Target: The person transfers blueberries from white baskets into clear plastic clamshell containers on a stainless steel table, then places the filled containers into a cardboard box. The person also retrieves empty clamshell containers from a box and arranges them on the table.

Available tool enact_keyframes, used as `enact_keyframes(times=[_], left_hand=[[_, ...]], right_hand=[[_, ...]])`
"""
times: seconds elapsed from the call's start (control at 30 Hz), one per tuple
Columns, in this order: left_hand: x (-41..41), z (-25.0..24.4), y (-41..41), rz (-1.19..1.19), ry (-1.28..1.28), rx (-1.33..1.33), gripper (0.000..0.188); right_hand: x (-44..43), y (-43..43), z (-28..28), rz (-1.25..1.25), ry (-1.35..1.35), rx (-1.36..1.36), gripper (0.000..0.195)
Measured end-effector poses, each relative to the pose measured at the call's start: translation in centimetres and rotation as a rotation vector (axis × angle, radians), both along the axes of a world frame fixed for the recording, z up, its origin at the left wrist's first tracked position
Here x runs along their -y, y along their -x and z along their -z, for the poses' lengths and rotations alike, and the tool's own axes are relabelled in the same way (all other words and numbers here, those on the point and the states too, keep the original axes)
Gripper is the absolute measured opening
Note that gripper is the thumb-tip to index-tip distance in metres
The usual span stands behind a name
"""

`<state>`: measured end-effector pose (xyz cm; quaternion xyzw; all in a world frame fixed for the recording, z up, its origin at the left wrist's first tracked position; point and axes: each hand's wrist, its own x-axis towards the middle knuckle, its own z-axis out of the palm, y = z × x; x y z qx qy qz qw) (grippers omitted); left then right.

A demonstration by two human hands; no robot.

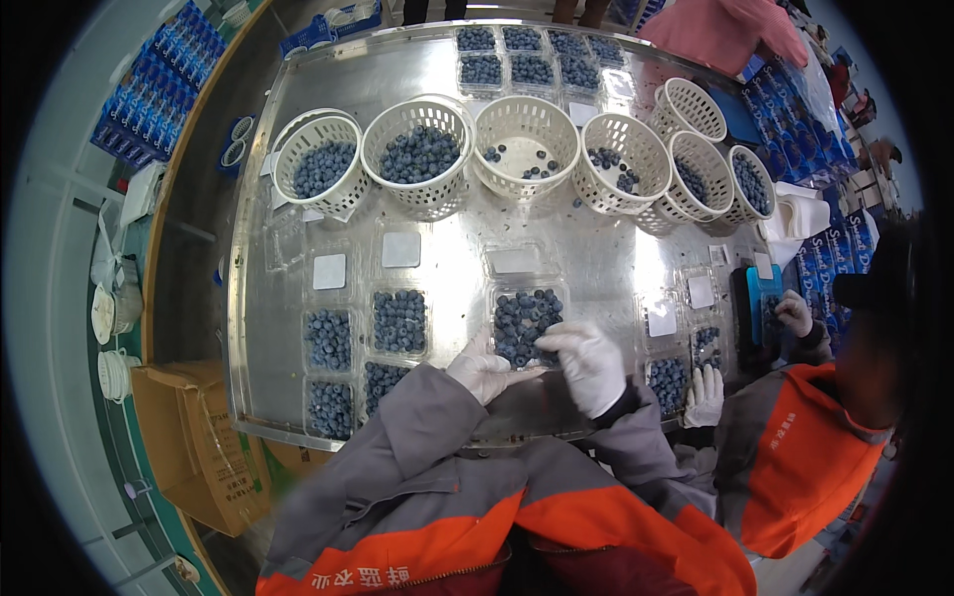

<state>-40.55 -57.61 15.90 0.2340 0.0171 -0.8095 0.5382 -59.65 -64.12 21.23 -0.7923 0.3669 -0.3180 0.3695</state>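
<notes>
In front of me a clear plastic clamshell (524, 324) of blueberries lies with its lid (516, 261) folded back, away from me. My gloved left hand (484, 372) grips its near left corner, the thumb along the front edge. My gloved right hand (591, 366) is over the near right corner, fingertips bent down at the berries. Whether a berry is between those fingers is hidden. A patch of bare tray bottom shows among the berries. To the left stand several filled clamshells, among them an open one (400, 320) with a white pad in its lid.
White plastic baskets (528, 141) with blueberries line the middle of the steel table (447, 246). More filled clamshells (481, 69) stand at the far edge. At right, a co-worker's gloved hands (703, 397) work beside clamshells and a blue scale (762, 298). A cardboard box (201, 447) stands lower left.
</notes>
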Motion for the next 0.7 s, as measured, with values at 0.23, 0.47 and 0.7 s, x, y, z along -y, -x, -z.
enact_keyframes(times=[0.23,0.47,0.7], left_hand=[[1.3,-1.2,0.6,-0.008,-0.026,0.132,0.095],[0.9,-0.3,0.2,0.010,-0.099,0.130,0.097],[0.0,0.3,0.1,0.026,-0.085,0.098,0.098]], right_hand=[[0.3,2.2,2.1,0.180,-0.809,0.230,0.048],[-0.6,1.7,4.7,0.218,-0.778,0.337,0.043],[-1.0,2.0,5.1,0.247,-0.807,0.246,0.042]])
